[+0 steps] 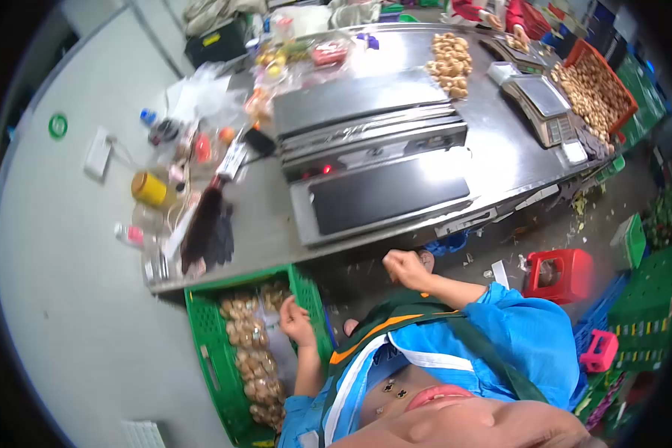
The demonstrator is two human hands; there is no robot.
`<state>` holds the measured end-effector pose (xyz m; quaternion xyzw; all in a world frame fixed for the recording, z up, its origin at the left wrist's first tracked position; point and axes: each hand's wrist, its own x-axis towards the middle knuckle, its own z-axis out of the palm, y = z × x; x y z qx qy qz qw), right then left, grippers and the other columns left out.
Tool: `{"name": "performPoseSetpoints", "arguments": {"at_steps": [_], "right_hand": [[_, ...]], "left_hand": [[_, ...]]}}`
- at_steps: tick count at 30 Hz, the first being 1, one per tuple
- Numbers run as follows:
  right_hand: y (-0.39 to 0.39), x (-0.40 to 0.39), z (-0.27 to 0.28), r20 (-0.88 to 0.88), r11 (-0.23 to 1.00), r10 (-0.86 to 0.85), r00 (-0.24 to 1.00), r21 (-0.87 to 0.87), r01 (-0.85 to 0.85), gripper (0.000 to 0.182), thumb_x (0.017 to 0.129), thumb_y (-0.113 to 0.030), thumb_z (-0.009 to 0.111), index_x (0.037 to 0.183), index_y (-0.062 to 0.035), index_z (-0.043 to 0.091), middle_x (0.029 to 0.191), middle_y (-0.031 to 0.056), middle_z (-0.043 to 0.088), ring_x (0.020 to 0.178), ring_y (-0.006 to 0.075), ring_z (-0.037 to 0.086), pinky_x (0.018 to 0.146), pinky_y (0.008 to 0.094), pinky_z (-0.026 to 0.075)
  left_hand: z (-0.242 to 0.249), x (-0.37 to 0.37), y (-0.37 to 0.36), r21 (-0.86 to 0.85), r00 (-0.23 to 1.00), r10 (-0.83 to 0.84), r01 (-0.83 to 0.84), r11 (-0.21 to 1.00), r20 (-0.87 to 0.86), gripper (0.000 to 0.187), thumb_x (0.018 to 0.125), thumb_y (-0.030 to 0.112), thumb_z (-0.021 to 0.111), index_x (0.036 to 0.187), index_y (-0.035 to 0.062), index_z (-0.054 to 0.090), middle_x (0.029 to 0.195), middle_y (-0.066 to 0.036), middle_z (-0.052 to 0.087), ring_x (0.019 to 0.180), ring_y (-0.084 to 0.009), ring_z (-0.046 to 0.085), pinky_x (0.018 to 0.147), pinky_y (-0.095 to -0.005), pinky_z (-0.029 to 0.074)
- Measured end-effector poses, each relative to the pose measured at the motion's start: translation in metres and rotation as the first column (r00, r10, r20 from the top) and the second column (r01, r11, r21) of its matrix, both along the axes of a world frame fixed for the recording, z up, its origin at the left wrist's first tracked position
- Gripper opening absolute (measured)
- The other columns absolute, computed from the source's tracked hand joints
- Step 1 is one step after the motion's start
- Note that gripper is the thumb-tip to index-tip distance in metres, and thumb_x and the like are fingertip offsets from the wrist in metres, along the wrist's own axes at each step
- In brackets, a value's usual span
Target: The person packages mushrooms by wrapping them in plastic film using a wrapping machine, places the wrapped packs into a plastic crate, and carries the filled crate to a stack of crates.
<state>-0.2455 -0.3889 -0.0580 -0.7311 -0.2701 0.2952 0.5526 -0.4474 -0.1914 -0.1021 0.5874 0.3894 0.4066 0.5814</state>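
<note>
My left hand point(296, 322) is over the inner right side of a green plastic crate point(200, 328), its fingers loosely bent and apart, with nothing visible in them. Inside that crate, packs of brown mushrooms point(246, 332) lie in a row, with more mushrooms at the far end beyond my fingertips. My right hand point(407, 269) is curled into a loose fist in front of the table edge, apart from anything else. Nothing shows in it. Closest to it on the table is a metal wrapping machine point(373, 142) with a dark flat plate point(388, 196) and a lit red light.
Mushrooms lie piled on the steel table point(493, 160), near weighing scales point(541, 104) and an orange crate point(626, 97) full of mushrooms. Another person's hands point(521, 33) work there. Bottles and bags crowd the left side. A red stool point(567, 276) stands right.
</note>
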Motion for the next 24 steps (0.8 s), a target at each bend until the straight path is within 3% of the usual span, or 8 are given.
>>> {"name": "performPoseSetpoints", "arguments": {"at_steps": [3,5,8,10,14,18,20,24], "right_hand": [[-0.040,0.109,0.015,0.089,0.900,-0.361,0.928,0.292,0.322,0.023,0.091,-0.022,0.051,0.077,-0.0031,0.053,0.063,0.0010,0.052,0.057,0.0073,0.049,0.051,0.0245,0.040],[-0.072,0.197,0.011,0.004,0.772,-0.522,0.853,0.427,0.471,0.019,0.091,-0.020,0.052,0.084,-0.0030,0.055,0.067,0.0016,0.054,0.061,0.0071,0.050,0.056,0.0237,0.040],[-0.118,0.327,0.025,0.056,0.750,-0.599,0.799,0.388,0.535,0.021,0.089,-0.021,0.054,0.096,-0.0014,0.057,0.079,0.0040,0.058,0.073,0.0101,0.054,0.066,0.0255,0.043],[-0.136,0.411,0.016,0.222,0.815,-0.568,0.792,0.286,0.504,0.028,0.087,-0.024,0.057,0.102,-0.0018,0.058,0.088,0.0069,0.061,0.081,0.0138,0.057,0.073,0.0274,0.044],[-0.129,0.559,0.003,0.535,0.859,-0.453,0.713,0.045,0.511,0.036,0.081,-0.031,0.061,0.106,-0.0056,0.060,0.101,0.0124,0.062,0.092,0.0240,0.060,0.079,0.0333,0.045],[-0.104,0.658,-0.012,0.686,0.877,-0.300,0.663,-0.076,0.475,0.040,0.078,-0.035,0.062,0.108,-0.0090,0.060,0.110,0.0112,0.057,0.096,0.0279,0.058,0.083,0.0357,0.045],[-0.087,0.695,-0.023,0.843,0.920,-0.095,0.529,-0.128,0.369,0.044,0.077,-0.040,0.059,0.112,-0.0136,0.058,0.117,0.0093,0.054,0.102,0.0287,0.054,0.087,0.0387,0.042],[-0.051,0.726,-0.038,0.788,0.875,0.087,0.609,-0.353,0.332,0.054,0.073,-0.052,0.057,0.116,-0.0192,0.055,0.119,0.0076,0.051,0.108,0.0297,0.049,0.093,0.0438,0.037]], "left_hand": [[0.029,0.100,-0.048,0.078,0.945,-0.322,0.317,0.945,0.057,0.012,0.090,0.008,0.052,0.097,0.0038,0.060,0.063,0.000,0.052,0.053,-0.0046,0.045,0.047,-0.0171,0.035],[0.030,0.177,-0.086,0.192,0.897,-0.436,0.416,0.889,0.076,0.011,0.088,0.006,0.054,0.097,0.0034,0.060,0.069,-0.002,0.055,0.058,-0.0065,0.050,0.053,-0.0193,0.041],[0.043,0.277,-0.127,0.332,0.869,-0.479,0.491,0.805,-0.124,0.013,0.083,0.003,0.058,0.095,0.0038,0.061,0.079,-0.006,0.060,0.073,-0.0136,0.057,0.067,-0.0263,0.045],[0.059,0.334,-0.142,0.587,0.857,-0.396,0.515,0.625,-0.329,0.011,0.079,0.010,0.061,0.090,0.0073,0.062,0.081,-0.007,0.062,0.077,-0.0201,0.059,0.071,-0.0328,0.041],[0.042,0.403,-0.153,0.685,0.821,-0.220,0.564,0.462,-0.527,0.006,0.076,0.012,0.064,0.082,0.0104,0.064,0.060,-0.002,0.053,0.058,-0.0196,0.052,0.060,-0.0324,0.035],[0.042,0.414,-0.158,0.653,0.791,-0.201,0.596,0.467,-0.578,0.002,0.076,0.012,0.064,0.077,0.0109,0.063,0.060,-0.002,0.055,0.055,-0.0193,0.053,0.057,-0.0320,0.036],[0.045,0.417,-0.158,0.636,0.779,-0.188,0.605,0.479,-0.598,0.003,0.075,0.010,0.065,0.077,0.0108,0.062,0.056,-0.001,0.052,0.052,-0.0182,0.051,0.056,-0.0321,0.034],[0.043,0.420,-0.157,0.619,0.764,-0.183,0.618,0.485,-0.619,0.005,0.074,0.009,0.065,0.077,0.0102,0.062,0.054,-0.001,0.049,0.049,-0.0180,0.049,0.054,-0.0323,0.034]]}}
